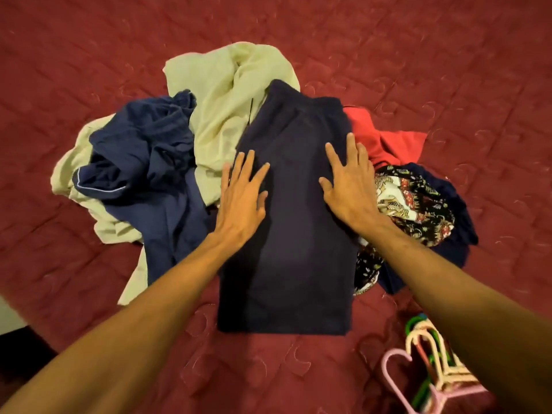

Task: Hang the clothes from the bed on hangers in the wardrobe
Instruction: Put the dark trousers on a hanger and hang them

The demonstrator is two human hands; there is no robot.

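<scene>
A dark navy garment (286,234) lies flat and folded lengthwise on the bed, on top of a pile of clothes. My left hand (242,198) presses flat on its left edge with fingers straight and spread. My right hand (349,180) lies flat on its right side, fingers straight. Around it lie a pale yellow-green garment (227,109), a blue garment with light piping (140,150), a red garment (385,141) and a patterned black floral garment (412,204). A bunch of plastic hangers (427,363) in pink, cream and green lies at the lower right, partly hidden by my right forearm.
The bed is covered by a dark red quilted bedspread (89,55) that fills the view. Its near left corner drops off to a pale floor (9,318). The wardrobe is out of view.
</scene>
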